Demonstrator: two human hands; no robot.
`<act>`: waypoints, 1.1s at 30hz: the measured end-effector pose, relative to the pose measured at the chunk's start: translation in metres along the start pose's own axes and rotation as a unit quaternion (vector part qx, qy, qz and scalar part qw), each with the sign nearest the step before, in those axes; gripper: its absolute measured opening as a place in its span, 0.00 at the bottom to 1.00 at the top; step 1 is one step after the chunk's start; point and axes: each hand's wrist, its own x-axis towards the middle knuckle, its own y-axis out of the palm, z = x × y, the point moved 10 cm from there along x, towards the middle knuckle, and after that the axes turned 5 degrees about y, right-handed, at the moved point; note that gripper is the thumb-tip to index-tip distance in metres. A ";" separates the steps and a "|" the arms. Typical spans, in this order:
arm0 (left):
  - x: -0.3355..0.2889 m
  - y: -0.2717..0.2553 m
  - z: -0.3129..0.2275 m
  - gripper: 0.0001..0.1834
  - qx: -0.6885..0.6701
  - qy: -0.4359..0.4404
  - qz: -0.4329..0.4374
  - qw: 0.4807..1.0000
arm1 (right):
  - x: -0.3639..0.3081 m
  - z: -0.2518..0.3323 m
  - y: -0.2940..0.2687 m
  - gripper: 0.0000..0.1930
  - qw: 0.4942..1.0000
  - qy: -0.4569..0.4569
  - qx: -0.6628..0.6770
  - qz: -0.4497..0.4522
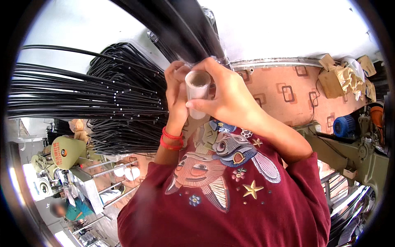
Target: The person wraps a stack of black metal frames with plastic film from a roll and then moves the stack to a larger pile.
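Observation:
A roll of clear plastic film point(196, 99) on a cardboard core stands on end between my hands, in front of my chest. My right hand point(220, 88) wraps round it, with the thumb pressed across its near side. On the other side of the roll is my left hand point(177, 88), its fingers curled against the lower end of a thick black bundle point(177, 29). What the left fingertips grip is hidden. Shiny clear film shows round the bundle's end, close to the fingers of both hands.
Long black rods or tubes point(82, 92) lie in a large stack to the left. A green machine point(68, 152) and a person in a green top point(78, 210) are lower left. At right are open cardboard boxes point(331, 82) and a machine with a blue motor point(345, 126).

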 end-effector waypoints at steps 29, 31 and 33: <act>0.058 -0.068 0.042 0.22 0.081 -0.032 -0.123 0.989 | 0.032 0.002 -0.030 0.30 0.947 -0.024 -0.144 -0.286; 0.090 -0.036 0.054 0.22 0.190 0.030 -0.050 0.980 | 0.027 0.004 -0.022 0.32 0.949 -0.031 -0.150 -0.277; 0.108 0.019 0.075 0.19 -0.101 -0.018 0.070 0.992 | 0.025 0.008 -0.018 0.31 0.954 -0.067 -0.193 -0.219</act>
